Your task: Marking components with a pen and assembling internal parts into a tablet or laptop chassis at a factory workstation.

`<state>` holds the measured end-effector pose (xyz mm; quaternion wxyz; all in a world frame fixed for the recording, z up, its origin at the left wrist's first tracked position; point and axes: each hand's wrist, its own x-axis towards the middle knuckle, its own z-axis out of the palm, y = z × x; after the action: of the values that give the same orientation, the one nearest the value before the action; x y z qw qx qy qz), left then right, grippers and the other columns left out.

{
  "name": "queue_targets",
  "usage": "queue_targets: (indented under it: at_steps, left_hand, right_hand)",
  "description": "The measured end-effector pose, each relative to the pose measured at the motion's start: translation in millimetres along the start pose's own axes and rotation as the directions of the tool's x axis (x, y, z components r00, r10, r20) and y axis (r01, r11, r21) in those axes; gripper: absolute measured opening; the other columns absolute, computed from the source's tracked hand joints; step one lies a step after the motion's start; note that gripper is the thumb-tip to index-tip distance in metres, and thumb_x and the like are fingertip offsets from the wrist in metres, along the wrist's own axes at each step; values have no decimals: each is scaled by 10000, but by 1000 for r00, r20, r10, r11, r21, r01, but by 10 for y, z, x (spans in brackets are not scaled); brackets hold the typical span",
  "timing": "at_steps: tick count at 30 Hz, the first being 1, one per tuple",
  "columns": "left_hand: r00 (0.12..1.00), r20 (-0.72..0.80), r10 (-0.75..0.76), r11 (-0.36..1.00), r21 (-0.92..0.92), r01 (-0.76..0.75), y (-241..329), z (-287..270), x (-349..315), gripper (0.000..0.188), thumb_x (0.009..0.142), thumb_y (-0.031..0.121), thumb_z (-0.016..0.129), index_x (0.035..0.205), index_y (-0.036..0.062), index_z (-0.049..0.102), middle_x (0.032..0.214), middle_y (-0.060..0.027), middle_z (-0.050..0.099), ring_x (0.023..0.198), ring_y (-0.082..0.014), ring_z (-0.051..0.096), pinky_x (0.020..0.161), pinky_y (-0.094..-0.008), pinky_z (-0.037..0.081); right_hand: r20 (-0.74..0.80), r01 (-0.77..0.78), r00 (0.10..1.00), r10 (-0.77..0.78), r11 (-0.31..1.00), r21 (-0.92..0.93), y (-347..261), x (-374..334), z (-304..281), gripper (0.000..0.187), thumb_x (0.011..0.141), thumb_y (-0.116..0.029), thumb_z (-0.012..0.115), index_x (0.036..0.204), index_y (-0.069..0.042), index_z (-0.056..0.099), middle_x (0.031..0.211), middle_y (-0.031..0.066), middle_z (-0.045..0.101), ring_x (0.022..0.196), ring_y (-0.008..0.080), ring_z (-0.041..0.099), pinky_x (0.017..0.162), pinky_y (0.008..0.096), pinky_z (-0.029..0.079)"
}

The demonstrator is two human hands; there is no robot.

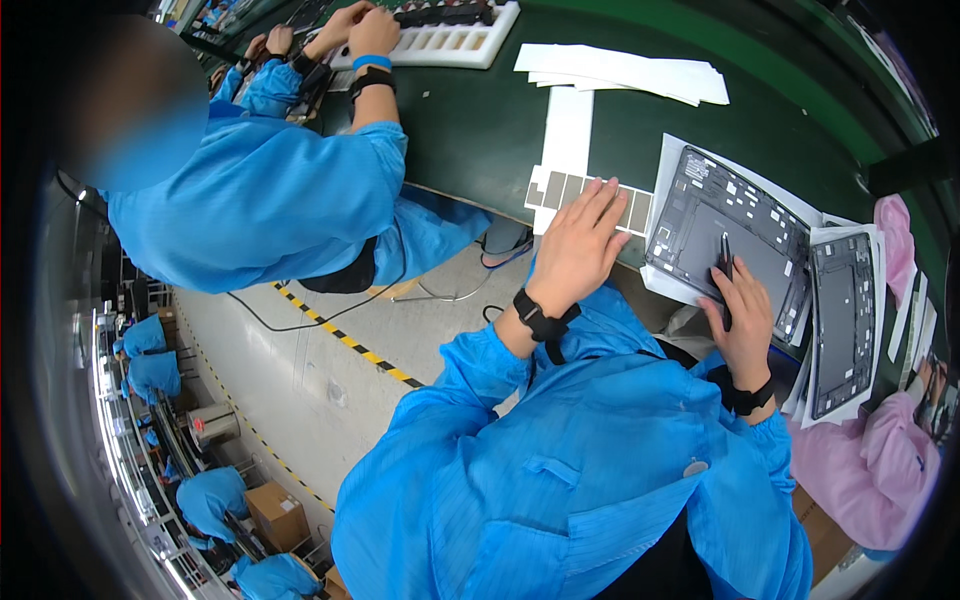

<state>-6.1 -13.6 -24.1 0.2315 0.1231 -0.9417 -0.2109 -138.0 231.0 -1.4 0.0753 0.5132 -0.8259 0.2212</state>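
My left hand (580,245) lies with fingers stretched out on a strip of dark grey rectangular stickers (555,187) on white backing, by the bench's front edge. In my right hand (745,320) is a slim black tool (725,250), possibly tweezers, held pointing away from me. That hand is over the lower part of a dark tablet housing (700,210), whose inner face carries small white and silver patches. White paper (660,275) lies under the housing. To its right, a second dark housing (842,320) rests on white sheets.
White paper strips (620,72) lie farther back on the green bench (470,130). A co-worker in blue (270,200) works at the left, near a white slotted tray (480,50). Another person in pink (870,470) sits at the right. A black cable (310,328) hangs beside the bench.
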Motion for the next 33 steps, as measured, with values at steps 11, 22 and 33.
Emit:
queue_targets:
  at_steps: [11, 22, 33]
  left_hand:
    - [996, -91, -18, 993, -118, 8, -35, -36, 56, 370, 925, 136, 600, 1281, 35, 596, 1358, -141, 566, 1309, -341, 491, 1058, -425, 425]
    - [961, -267, -73, 993, 70, 95, -156, 16, -87, 353, 876, 150, 632, 1201, 12, 642, 1286, -147, 610, 1230, -341, 552, 1033, -445, 426]
    - [942, -330, -65, 997, -52, 51, -235, 1, -42, 251, 811, 103, 663, 1041, 6, 685, 1126, -158, 652, 1088, -347, 604, 943, -442, 465]
  right_hand:
    - [-52, 50, 998, -38, 966, 252, -104, 123, 92, 358, 810, -133, 762, 1144, -41, 672, 1180, 177, 659, 1176, 349, 592, 951, 428, 466]
    - [197, -237, 969, 147, 350, 906, -620, 1577, 361, 210, 950, -173, 617, 963, 21, 695, 766, 31, 663, 698, 100, 663, 595, 229, 484]
    - [254, -315, 949, 189, 497, 809, -936, 1958, 1125, 206, 912, -145, 585, 903, 29, 694, 693, 67, 666, 628, 123, 632, 575, 260, 496]
